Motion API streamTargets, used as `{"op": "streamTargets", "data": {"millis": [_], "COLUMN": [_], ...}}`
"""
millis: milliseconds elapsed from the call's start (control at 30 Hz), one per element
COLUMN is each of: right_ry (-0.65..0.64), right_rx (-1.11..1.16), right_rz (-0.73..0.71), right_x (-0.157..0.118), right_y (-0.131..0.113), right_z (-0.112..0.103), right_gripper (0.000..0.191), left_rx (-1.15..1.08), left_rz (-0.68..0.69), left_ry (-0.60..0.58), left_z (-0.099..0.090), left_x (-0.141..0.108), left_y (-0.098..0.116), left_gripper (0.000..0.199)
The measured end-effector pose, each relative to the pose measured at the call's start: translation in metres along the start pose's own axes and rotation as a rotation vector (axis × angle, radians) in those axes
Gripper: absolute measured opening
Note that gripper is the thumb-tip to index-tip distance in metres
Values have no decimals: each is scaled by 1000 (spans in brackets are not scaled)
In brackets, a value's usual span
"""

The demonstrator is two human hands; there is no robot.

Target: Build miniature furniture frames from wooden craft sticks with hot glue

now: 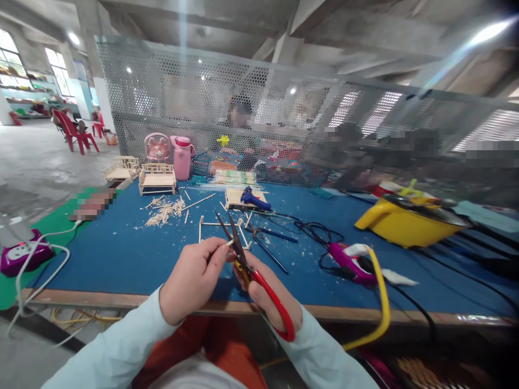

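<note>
A short pale stick (230, 243) meets the parted blades of red-handled scissors (239, 252) above a blue table (121, 259), pinched in the closed fingers of a worker's left hand (193, 274); the right hand (278, 283) curls its fingers around the handles. Beyond lie a stick frame (221, 223), pliers (278, 234) and a blue glue gun (256, 201).

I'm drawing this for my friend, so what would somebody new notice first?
Probably the red-handled scissors in the right hand, front and centre, with the left hand holding a small pale stick at the blades. Next might come the bright yellow pot towards the right of the blue tabletop. Then perhaps the pink bottle at the back left, near a little bench-like wooden piece.
</note>
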State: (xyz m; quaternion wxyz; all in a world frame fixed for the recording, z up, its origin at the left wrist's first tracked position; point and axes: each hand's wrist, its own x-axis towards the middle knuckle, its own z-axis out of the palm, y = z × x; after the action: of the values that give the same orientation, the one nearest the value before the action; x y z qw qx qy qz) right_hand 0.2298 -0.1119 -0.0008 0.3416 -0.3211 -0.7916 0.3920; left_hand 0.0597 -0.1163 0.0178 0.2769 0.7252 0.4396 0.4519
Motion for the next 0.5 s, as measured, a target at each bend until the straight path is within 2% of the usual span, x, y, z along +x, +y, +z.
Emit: {"op": "streamTargets", "data": {"millis": [300,500], "right_ry": [22,33], "right_rx": [-54,-80], "right_rz": [-113,-157], "right_x": [-3,-5], "right_y": [-1,-1], "right_z": [0,1], "right_gripper": [67,69], "left_rx": [177,204], "left_rz": [67,86], "left_ry": [-32,-35], "left_z": [-4,-6], "left_x": [-2,-3], "left_y": [5,7], "left_gripper": [24,24]}}
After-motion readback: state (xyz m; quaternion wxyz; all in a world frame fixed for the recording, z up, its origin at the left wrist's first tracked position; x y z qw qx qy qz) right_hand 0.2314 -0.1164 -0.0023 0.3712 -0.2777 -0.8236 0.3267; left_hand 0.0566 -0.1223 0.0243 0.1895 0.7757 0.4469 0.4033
